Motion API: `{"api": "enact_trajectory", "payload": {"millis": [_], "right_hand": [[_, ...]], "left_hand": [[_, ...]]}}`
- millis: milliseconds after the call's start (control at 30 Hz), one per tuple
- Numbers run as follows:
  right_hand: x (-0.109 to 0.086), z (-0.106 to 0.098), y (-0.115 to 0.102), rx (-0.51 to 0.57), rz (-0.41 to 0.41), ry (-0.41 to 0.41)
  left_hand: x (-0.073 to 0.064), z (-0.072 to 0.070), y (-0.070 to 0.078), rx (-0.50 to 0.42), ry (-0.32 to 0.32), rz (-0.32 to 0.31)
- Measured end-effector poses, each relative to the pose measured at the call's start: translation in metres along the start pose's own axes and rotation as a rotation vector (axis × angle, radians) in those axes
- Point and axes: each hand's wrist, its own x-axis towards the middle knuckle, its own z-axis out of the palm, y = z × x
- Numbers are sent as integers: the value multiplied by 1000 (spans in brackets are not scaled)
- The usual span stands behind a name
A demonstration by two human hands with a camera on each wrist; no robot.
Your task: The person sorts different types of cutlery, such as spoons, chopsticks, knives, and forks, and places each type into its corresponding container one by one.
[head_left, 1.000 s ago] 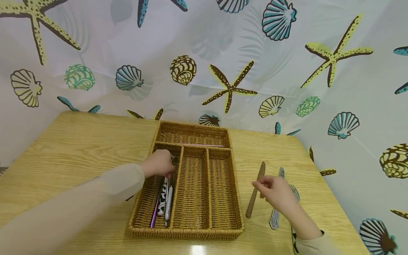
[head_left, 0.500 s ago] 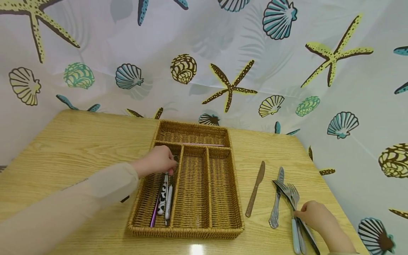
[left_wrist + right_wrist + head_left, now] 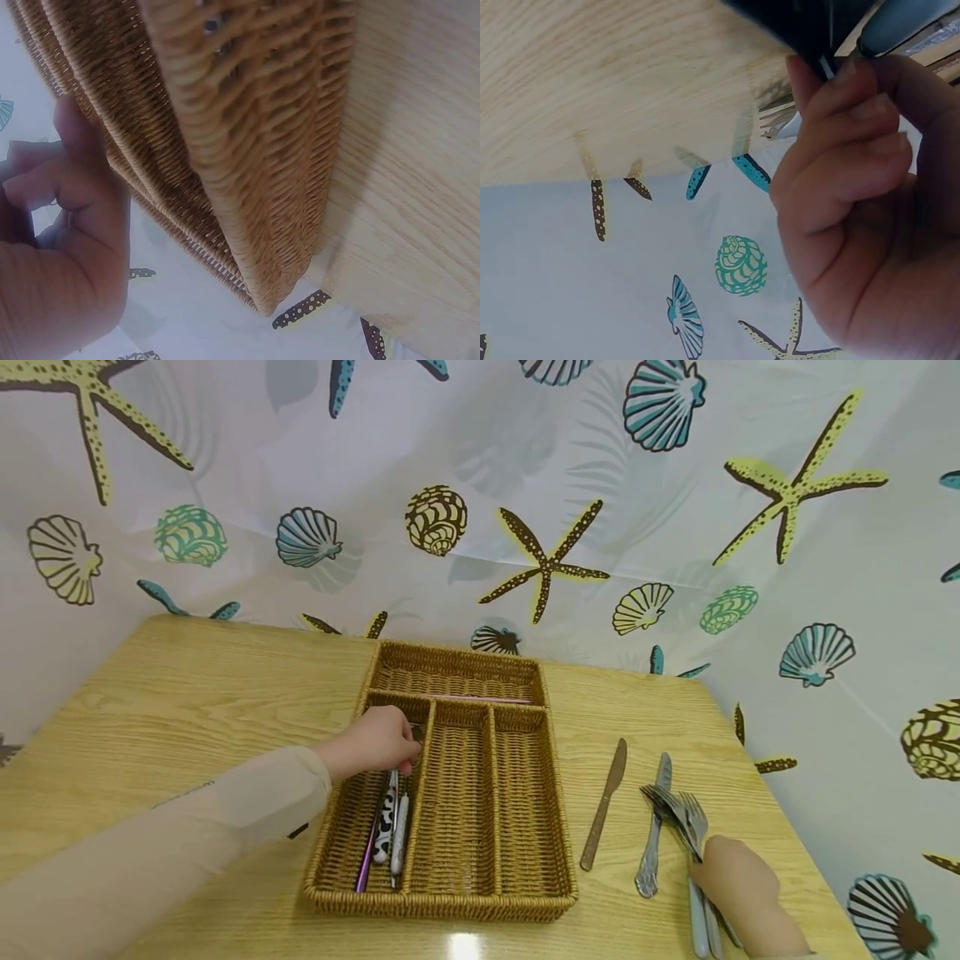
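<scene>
My left hand [image 3: 381, 739] hovers over the left compartment of the wicker basket [image 3: 453, 906], fingers loosely curled. Nothing shows between those fingers [image 3: 75, 176] in the left wrist view. Below lie a utensil with a cow-patterned handle [image 3: 385, 827], a purple stick [image 3: 366, 860] and a grey-handled utensil [image 3: 401, 835]. At the right, my right hand [image 3: 738, 889] pinches a black-handled fork [image 3: 802, 30] among overlapping forks [image 3: 693, 818]. A light blue handle [image 3: 697, 918] sticks out beside the hand, which hides parts of the pile.
Two table knives lie between basket and forks: a brownish one [image 3: 603, 806] and a silver one with an ornate handle [image 3: 648, 860]. A thin pink stick [image 3: 480, 699] lies in the basket's back compartment. A shell-printed cloth [image 3: 360, 585] hangs behind the wooden table [image 3: 225, 693].
My right hand has moved from above the knives down to the forks at the right and taken hold of a handle. My left hand has lifted slightly and then stayed over the compartment.
</scene>
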Motion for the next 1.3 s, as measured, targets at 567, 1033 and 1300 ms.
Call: {"api": "enact_trajectory", "payload": {"millis": [567,1033,1300], "right_hand": [[-4,6,-8,-156,-92,155],[-12,-5,-21,-46,-101,196],[-12,-8,-28,24,-144,232]], "left_hand": [[-1,0,2,-1,4,0],[0,0,1,4,1,-7],[0,1,0,-9,-3,-5]]}}
